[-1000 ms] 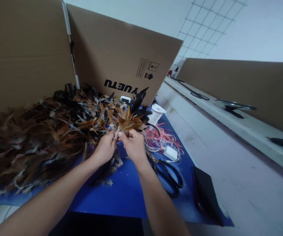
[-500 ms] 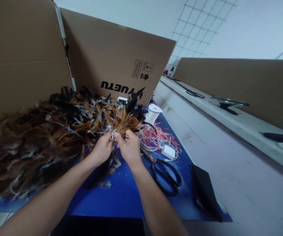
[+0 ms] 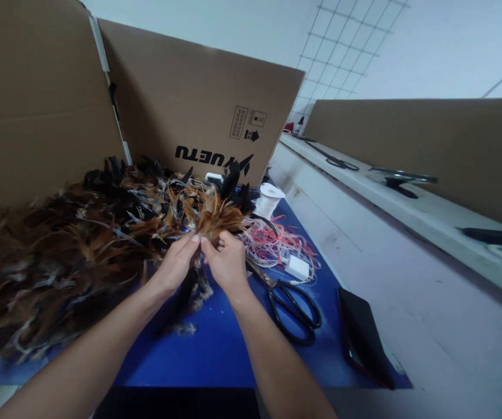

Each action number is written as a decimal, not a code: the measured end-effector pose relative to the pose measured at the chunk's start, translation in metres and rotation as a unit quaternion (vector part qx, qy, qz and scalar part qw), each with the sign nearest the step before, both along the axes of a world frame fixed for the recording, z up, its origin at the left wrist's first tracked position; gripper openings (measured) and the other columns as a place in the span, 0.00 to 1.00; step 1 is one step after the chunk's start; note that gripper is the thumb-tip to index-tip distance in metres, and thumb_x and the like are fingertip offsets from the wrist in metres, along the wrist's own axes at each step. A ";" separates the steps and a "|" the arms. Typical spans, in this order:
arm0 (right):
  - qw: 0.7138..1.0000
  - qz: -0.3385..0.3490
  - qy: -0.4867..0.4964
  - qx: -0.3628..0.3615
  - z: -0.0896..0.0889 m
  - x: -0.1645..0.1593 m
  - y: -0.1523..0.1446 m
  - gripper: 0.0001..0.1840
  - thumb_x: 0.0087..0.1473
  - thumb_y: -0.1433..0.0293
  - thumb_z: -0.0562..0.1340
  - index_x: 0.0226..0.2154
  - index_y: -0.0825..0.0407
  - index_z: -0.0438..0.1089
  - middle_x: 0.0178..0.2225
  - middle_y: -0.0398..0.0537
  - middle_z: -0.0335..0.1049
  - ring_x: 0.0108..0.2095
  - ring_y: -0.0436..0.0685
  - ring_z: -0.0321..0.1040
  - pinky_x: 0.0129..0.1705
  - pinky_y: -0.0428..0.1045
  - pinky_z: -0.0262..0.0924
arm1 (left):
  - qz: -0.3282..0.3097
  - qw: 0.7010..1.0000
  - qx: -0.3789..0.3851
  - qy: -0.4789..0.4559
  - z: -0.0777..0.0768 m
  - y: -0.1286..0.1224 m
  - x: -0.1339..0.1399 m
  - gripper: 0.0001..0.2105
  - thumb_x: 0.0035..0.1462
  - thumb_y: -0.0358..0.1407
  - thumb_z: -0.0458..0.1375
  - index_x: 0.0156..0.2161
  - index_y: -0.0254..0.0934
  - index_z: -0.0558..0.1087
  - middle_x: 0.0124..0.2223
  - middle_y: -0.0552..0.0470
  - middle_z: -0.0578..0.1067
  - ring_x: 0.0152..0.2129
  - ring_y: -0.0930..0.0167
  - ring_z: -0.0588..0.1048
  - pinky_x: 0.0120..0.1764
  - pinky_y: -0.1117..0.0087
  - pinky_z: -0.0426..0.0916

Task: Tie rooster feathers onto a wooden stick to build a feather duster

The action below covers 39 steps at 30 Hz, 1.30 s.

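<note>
The person's left hand (image 3: 173,266) and right hand (image 3: 225,262) meet fingertip to fingertip, both pinching the quill ends of a small bunch of orange-brown feathers (image 3: 214,216) that fans up and away just beyond the fingers. To the left of the fingers spreads a large heap of dark and brown feathers (image 3: 59,250) on the blue mat (image 3: 220,349). Just right of the right hand's fingers lie black-handled scissors (image 3: 292,302), with a tangle of pink and white cord (image 3: 277,244) beyond them.
</note>
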State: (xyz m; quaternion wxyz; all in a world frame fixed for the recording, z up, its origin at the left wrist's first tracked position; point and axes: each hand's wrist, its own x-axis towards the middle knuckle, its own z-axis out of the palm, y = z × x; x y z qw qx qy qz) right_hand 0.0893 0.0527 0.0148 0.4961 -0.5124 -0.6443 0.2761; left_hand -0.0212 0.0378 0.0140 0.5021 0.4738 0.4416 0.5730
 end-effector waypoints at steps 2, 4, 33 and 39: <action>1.000 -0.004 -0.009 -0.002 0.001 0.001 0.000 0.14 0.49 0.62 0.60 0.20 0.50 0.58 0.19 0.41 0.67 0.22 0.51 0.65 0.27 0.45 0.60 | -0.003 1.000 0.005 -0.007 -0.002 0.001 0.001 0.13 0.52 0.43 0.56 0.24 0.35 0.65 0.20 0.58 0.62 0.19 0.76 0.60 0.22 0.76 0.56; 1.000 -0.001 -0.014 -0.006 0.002 0.001 -0.001 0.14 0.50 0.63 0.60 0.20 0.50 0.58 0.20 0.42 0.68 0.23 0.51 0.65 0.27 0.46 0.60 | -0.010 1.000 0.004 -0.014 -0.006 0.002 0.001 0.15 0.51 0.45 0.57 0.24 0.35 0.64 0.21 0.58 0.62 0.18 0.77 0.59 0.21 0.77 0.55; 0.979 0.157 -0.129 -0.029 0.006 0.059 -0.009 0.07 0.52 0.68 0.59 0.30 0.51 0.73 0.24 0.41 0.72 0.24 0.47 0.65 0.28 0.43 0.57 | -0.157 0.954 -0.023 -0.256 0.012 0.004 -0.018 0.14 0.49 0.34 0.63 0.25 0.33 0.61 0.25 0.56 0.60 0.17 0.82 0.58 0.16 0.82 0.51; 0.977 0.164 -0.133 -0.025 -0.005 0.070 -0.003 0.07 0.52 0.70 0.58 0.31 0.52 0.73 0.26 0.41 0.73 0.26 0.48 0.66 0.32 0.44 0.58 | -0.183 0.931 -0.034 -0.315 0.012 0.002 -0.020 0.11 0.51 0.29 0.61 0.25 0.32 0.61 0.24 0.57 0.58 0.17 0.82 0.57 0.16 0.83 0.52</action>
